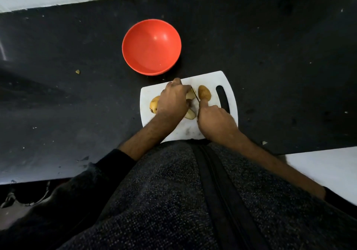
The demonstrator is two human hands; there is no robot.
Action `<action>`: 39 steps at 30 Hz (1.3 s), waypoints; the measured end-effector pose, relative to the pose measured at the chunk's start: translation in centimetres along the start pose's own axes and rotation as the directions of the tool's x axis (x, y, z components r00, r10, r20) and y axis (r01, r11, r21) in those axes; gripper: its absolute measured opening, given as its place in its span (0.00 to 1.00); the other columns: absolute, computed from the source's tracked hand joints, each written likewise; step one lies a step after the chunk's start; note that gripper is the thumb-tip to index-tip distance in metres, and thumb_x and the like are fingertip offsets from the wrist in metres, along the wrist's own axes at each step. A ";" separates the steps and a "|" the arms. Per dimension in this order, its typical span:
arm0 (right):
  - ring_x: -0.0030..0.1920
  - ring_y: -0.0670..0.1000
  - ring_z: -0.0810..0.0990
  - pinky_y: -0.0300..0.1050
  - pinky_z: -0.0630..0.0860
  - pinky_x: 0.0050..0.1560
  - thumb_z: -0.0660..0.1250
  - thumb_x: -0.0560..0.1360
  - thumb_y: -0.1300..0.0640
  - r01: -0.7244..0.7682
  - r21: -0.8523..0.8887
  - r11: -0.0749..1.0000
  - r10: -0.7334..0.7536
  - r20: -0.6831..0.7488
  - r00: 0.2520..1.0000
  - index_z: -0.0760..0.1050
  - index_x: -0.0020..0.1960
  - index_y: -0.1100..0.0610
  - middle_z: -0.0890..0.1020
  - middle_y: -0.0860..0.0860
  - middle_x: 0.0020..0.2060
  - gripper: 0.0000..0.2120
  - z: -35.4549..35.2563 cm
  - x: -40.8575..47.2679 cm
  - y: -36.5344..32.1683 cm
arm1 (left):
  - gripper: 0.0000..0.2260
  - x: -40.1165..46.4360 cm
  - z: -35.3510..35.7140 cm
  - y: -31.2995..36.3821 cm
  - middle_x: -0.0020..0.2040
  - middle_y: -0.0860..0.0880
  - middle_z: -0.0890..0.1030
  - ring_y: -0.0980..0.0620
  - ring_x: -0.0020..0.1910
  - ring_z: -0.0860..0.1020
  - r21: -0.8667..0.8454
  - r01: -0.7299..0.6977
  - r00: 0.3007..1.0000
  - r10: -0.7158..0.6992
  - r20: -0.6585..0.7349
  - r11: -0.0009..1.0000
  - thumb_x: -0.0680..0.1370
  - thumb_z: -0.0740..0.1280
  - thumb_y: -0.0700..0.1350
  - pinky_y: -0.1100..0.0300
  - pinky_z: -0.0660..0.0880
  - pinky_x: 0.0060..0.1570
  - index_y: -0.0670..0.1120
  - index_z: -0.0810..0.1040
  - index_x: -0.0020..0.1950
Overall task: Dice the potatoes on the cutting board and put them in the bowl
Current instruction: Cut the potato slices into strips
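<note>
While no writing showed | left hand (171, 100) curled over cut potato (190, 95) on cutting board (212, 79) | right hand (214, 121) gripped knife (195, 94), blade beside left fingers | red bowl (151, 46) beyond.

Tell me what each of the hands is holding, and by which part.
Right hand grips the knife by its handle, hidden in the fist. Left hand holds down the potato being cut from above.
</note>
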State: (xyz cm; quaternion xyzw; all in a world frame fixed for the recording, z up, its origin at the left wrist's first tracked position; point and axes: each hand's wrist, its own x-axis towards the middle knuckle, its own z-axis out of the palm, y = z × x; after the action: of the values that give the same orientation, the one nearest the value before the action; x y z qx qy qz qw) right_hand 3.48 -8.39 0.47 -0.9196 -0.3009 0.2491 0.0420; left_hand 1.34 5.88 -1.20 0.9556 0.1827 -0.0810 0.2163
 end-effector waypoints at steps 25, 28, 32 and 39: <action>0.51 0.62 0.80 0.51 0.67 0.40 0.51 0.83 0.60 0.008 -0.047 0.999 -0.007 0.030 1.000 0.55 0.74 0.65 0.80 0.61 0.52 0.21 -0.7 -0.2 -0.4 | 0.16 -0.2 0.3 -0.2 0.57 0.44 0.75 0.43 0.55 0.76 -0.008 -0.007 1.000 0.007 -0.018 1.000 0.76 0.72 0.43 0.45 0.78 0.51 0.44 0.79 0.63; 0.50 0.61 0.80 0.51 0.68 0.40 0.52 0.83 0.60 -0.013 -0.024 1.000 0.014 0.044 0.999 0.50 0.77 0.63 0.80 0.61 0.52 0.25 -0.7 0.0 -0.3 | 0.17 0.0 0.4 -0.3 0.58 0.45 0.74 0.43 0.57 0.75 0.006 -0.011 1.000 0.011 -0.002 1.000 0.75 0.72 0.41 0.43 0.77 0.51 0.44 0.78 0.64; 0.50 0.61 0.80 0.51 0.68 0.41 0.52 0.82 0.59 -0.019 -0.004 1.000 0.019 0.040 0.999 0.46 0.78 0.62 0.80 0.60 0.51 0.28 -0.5 0.0 -0.1 | 0.17 0.1 0.6 -0.3 0.57 0.45 0.74 0.44 0.57 0.75 0.006 -0.028 1.000 0.028 -0.002 1.000 0.75 0.72 0.40 0.44 0.78 0.51 0.45 0.78 0.64; 0.49 0.60 0.81 0.49 0.68 0.40 0.53 0.83 0.57 -0.004 0.018 1.000 0.004 0.037 0.999 0.54 0.76 0.60 0.81 0.60 0.51 0.23 -0.8 0.1 0.1 | 0.17 0.2 0.5 -0.1 0.58 0.46 0.74 0.46 0.57 0.75 0.008 -0.044 0.999 0.044 -0.001 0.999 0.76 0.71 0.39 0.49 0.77 0.50 0.45 0.78 0.64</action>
State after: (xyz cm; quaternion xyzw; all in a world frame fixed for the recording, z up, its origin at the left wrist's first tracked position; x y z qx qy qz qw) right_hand 3.95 -8.37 1.11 -0.9150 -0.2975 0.2688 0.0442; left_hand 1.45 5.84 -1.72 0.9603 0.1616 -0.0767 0.2141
